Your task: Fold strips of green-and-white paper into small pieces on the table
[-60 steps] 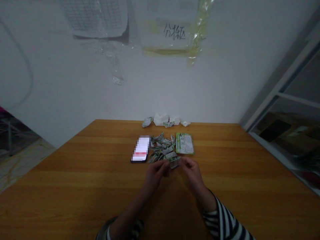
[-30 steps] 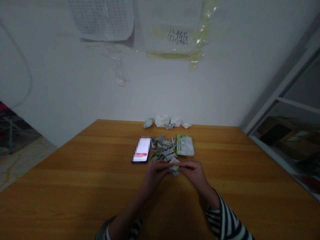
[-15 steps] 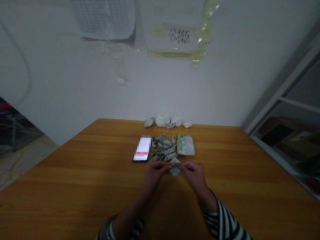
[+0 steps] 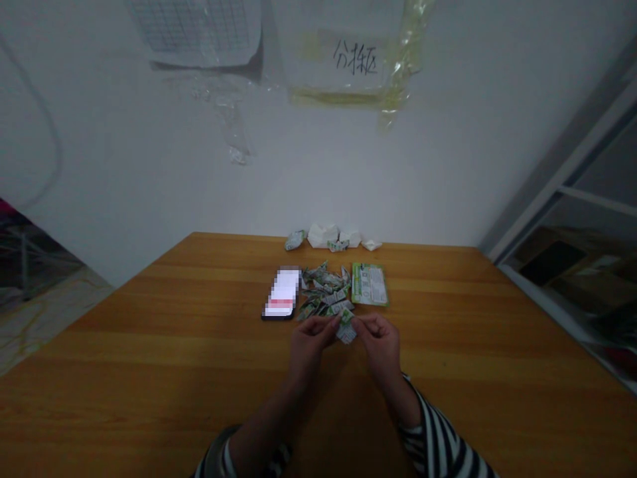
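Observation:
A small folded piece of green-and-white printed paper (image 4: 345,328) is held between both hands just above the wooden table (image 4: 149,372). My left hand (image 4: 309,345) pinches its left edge and my right hand (image 4: 381,342) pinches its right edge, fingers closed. Just behind the hands lies a heap of several similar folded paper pieces (image 4: 326,295). A flat green-and-white printed sheet (image 4: 369,284) lies to the right of the heap. Both wrists wear black-and-white striped sleeves.
A phone (image 4: 282,302) with a lit screen lies left of the heap. Crumpled white paper bits (image 4: 328,237) sit at the table's far edge against the white wall. A metal-framed shelf (image 4: 572,219) stands at the right. Taped plastic sheets hang on the wall.
The hands have kept folding the paper piece between them; it turned and hangs lower between the fingertips. The hands shifted slightly toward the heap. Nothing else on the table moved.

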{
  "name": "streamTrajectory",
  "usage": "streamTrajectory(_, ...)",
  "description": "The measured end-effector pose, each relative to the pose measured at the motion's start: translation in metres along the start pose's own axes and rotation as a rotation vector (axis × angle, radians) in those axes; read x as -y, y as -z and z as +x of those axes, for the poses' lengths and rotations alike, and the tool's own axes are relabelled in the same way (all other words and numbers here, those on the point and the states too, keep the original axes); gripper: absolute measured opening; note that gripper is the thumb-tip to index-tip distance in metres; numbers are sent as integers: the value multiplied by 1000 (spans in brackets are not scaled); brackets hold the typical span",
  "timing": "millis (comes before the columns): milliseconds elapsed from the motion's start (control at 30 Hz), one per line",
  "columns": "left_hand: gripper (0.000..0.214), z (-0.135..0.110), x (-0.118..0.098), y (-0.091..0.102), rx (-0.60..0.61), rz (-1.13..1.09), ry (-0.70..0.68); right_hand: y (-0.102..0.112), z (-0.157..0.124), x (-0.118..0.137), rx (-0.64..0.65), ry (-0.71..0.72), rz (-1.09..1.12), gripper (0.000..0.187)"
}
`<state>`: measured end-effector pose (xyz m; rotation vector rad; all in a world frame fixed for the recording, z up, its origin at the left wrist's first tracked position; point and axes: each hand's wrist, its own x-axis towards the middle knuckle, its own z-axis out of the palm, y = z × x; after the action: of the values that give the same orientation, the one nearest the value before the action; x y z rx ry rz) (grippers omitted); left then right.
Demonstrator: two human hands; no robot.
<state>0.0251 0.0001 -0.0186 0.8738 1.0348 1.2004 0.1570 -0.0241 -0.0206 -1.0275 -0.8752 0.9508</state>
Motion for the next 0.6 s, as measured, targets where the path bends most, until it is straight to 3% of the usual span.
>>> streamTrajectory(133,39,-3,-4,-2,-12,-15,-20,-3,-2,2,14,-73,84,32)
streamTrajectory(333,39,-5,-7,1,77,52,-29,0,-3,0,5,-54,34,30)
streamTrajectory(600,60,6,-14,9,160,102,35,3,-1,-2,28,-61,25,37)
